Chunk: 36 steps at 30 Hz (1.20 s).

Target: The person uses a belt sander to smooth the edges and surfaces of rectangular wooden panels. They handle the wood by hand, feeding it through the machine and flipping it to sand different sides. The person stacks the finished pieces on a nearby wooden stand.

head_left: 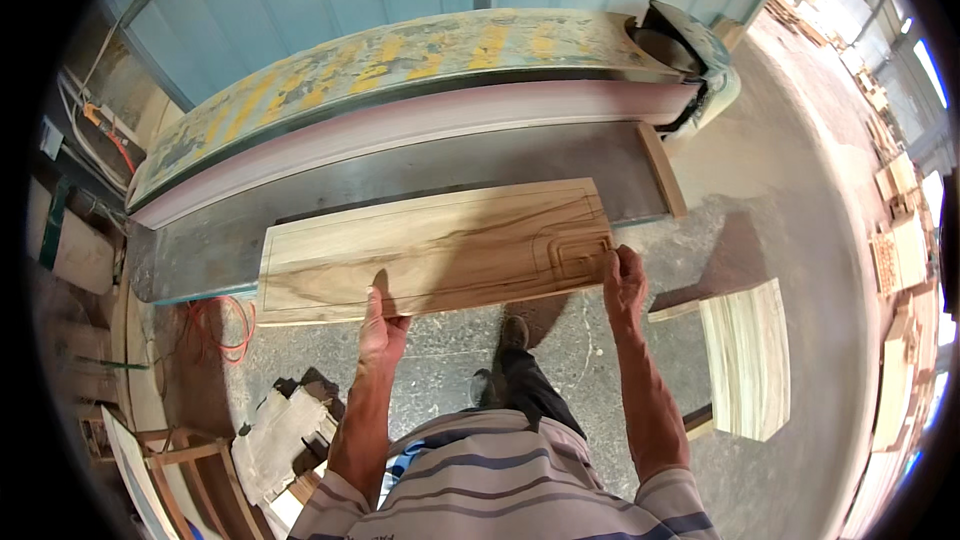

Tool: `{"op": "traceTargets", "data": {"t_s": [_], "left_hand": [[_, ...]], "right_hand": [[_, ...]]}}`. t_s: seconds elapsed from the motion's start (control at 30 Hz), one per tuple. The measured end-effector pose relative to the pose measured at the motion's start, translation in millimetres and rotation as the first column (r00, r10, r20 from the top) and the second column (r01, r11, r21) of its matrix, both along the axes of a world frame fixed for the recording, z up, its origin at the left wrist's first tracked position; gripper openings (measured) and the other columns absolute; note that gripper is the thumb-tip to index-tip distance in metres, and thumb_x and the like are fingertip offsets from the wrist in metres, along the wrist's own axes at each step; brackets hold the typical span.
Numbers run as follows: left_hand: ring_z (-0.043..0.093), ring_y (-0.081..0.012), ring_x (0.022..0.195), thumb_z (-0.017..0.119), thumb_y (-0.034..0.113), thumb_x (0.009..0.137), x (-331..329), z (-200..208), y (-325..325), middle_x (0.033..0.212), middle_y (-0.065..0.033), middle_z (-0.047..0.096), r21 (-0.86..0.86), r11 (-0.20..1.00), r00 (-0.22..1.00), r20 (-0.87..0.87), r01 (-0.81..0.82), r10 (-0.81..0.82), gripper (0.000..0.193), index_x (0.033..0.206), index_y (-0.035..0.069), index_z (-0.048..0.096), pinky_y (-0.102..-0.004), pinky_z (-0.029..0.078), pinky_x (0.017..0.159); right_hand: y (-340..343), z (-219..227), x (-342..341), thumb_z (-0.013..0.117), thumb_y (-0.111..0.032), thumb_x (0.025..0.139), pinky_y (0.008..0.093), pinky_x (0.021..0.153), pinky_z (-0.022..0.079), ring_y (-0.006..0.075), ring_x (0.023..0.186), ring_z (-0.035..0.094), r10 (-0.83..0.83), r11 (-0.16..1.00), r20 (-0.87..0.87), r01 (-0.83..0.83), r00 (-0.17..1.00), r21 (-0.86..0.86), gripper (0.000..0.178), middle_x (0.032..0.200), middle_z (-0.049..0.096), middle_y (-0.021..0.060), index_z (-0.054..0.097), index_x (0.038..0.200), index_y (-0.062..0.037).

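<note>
Between my hands is a long, pale wooden panel [440, 240] with dark grain, a thin line along its border and a recessed, rounded shape at its right end. My left hand [378, 328] grips the near edge left of the middle, thumb on top and fingers underneath. At the right end, my right hand [624, 285] pinches the edge beside the recess. Just beyond the panel runs a belt sander with a pinkish upright sanding belt [430, 125] and a dark metal bed [400, 175]. The panel's far edge overlaps the bed in view; contact cannot be made out.
A worn yellow-striped cover [400, 55] tops the sander, and a wooden strip [661, 170] sits at the bed's right end. Pale boards [748, 360] are stacked at right. An orange hose [218, 330], scrap pieces [285, 440] and a wooden frame [195, 470] lie at left.
</note>
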State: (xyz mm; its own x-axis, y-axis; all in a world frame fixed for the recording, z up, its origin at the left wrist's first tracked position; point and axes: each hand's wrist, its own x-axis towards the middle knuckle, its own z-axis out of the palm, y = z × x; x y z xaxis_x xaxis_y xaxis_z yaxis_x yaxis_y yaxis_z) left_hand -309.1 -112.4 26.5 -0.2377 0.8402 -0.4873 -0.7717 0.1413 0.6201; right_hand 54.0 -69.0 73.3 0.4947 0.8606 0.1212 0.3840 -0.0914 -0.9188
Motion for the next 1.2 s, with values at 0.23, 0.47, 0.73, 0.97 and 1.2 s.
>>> {"op": "traceTargets", "data": {"t_s": [0.23, 0.47, 0.73, 0.97, 1.2], "left_hand": [[0.063, -0.0213, 0.065, 0.049, 0.07, 0.077, -17, -4, 42, 0.079, -0.0105, 0.064, -0.383, 0.852, 0.903, -0.095, 0.356, -0.42, 0.067, 0.104, 0.009, 0.055, -0.036, 0.053, 0.06], [0.06, -0.023, 0.062, 0.058, 0.058, 0.08, -50, 10, 24, 0.076, -0.0161, 0.059, -0.658, 0.7, 0.747, -0.31, 0.278, -0.588, 0.07, 0.111, -0.003, 0.043, -0.0316, 0.049, 0.053], [0.037, -0.0131, 0.038, 0.072, 0.047, 0.074, -219, -16, -19, 0.06, -0.003, 0.042, -0.547, 0.753, 0.661, -0.722, -0.365, -0.204, 0.091, 0.137, 0.011, 0.017, -0.0261, 0.036, 0.034], [0.052, -0.0142, 0.043, 0.075, 0.034, 0.071, -198, -2, 16, 0.064, -0.0061, 0.053, -0.467, 0.812, 0.571, -0.794, -0.351, -0.21, 0.078, 0.123, 0.001, 0.028, -0.0263, 0.045, 0.039], [0.052, -0.0141, 0.044, 0.077, 0.032, 0.069, -207, 20, 42, 0.066, -0.0059, 0.054, -0.55, 0.807, 0.61, -0.72, -0.214, -0.329, 0.077, 0.123, 0.001, 0.033, -0.0256, 0.044, 0.038]], "right_hand": [[65, -30, 10, 0.058, -0.022, 0.087, 0.0316, 0.075, 0.046, 0.0186, 0.084, 0.057, 0.001, 1.0, 0.149, -0.004, 0.989, 0.02, 0.029, 0.096, 0.06, 0.0118, 0.058, 0.107, -0.0007], [83, -48, 16, 0.055, -0.012, 0.088, 0.0307, 0.082, 0.045, 0.0219, 0.091, 0.057, -0.107, 0.994, 0.001, 0.106, 0.994, 0.035, 0.02, 0.103, 0.059, 0.0124, 0.058, 0.105, -0.0022], [91, -63, -8, 0.053, -0.01, 0.09, 0.0269, 0.081, 0.044, 0.0147, 0.088, 0.055, -0.202, 0.958, -0.128, 0.223, 0.971, 0.179, 0.02, 0.096, 0.059, 0.008, 0.057, 0.106, 0.0006], [101, -45, -14, 0.055, -0.024, 0.091, 0.0271, 0.075, 0.045, 0.0143, 0.082, 0.054, -0.288, 0.953, -0.1, 0.296, 0.952, 0.068, 0.029, 0.094, 0.059, 0.007, 0.058, 0.106, 0.0001], [125, -46, -19, 0.058, -0.028, 0.089, 0.0301, 0.075, 0.045, 0.0177, 0.083, 0.054, -0.28, 0.959, 0.047, 0.277, 0.959, 0.066, 0.032, 0.094, 0.059, 0.0103, 0.059, 0.106, -0.0001]]}}
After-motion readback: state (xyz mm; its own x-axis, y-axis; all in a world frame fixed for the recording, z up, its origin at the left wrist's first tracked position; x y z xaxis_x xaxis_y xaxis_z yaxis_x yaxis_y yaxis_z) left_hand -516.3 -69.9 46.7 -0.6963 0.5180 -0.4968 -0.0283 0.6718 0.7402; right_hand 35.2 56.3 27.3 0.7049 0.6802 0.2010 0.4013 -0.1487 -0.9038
